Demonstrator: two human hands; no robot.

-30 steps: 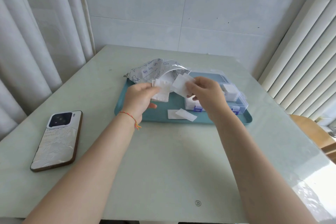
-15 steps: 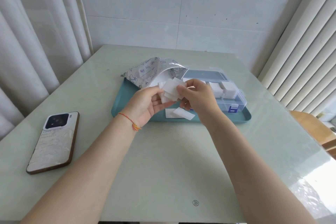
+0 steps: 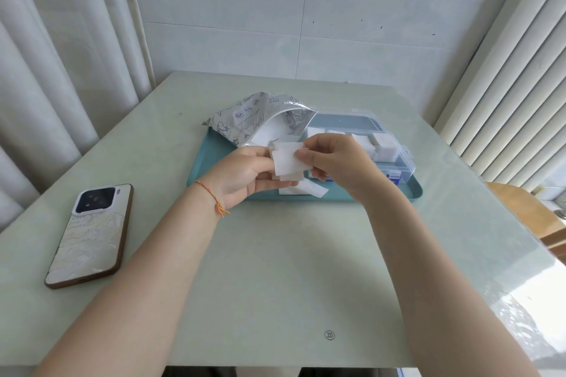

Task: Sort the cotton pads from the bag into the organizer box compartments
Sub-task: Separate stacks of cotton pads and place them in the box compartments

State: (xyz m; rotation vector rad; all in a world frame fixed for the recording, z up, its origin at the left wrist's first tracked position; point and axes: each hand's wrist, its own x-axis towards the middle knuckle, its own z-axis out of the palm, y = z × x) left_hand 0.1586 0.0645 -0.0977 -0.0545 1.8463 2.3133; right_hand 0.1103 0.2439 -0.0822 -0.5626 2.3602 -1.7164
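Above the near edge of a teal tray (image 3: 202, 168), my left hand (image 3: 242, 173) holds a small stack of white square cotton pads (image 3: 286, 162). My right hand (image 3: 337, 162) pinches the right edge of the same stack. Two loose pads (image 3: 301, 190) lie on the tray below my hands. The open silver printed bag (image 3: 260, 119) lies at the tray's back left, its mouth facing right. The clear organizer box (image 3: 395, 159) sits on the tray's right side, lid open, with white pads in its compartments; my right hand hides its near left part.
A phone (image 3: 92, 232) lies face down on the pale green table (image 3: 275, 269) at the left. Curtains hang at the left, blinds at the right. A wooden chair (image 3: 526, 214) stands past the table's right edge.
Both hands drew together and slightly toward me; the pad my right hand held apart is now back against the stack in my left hand.
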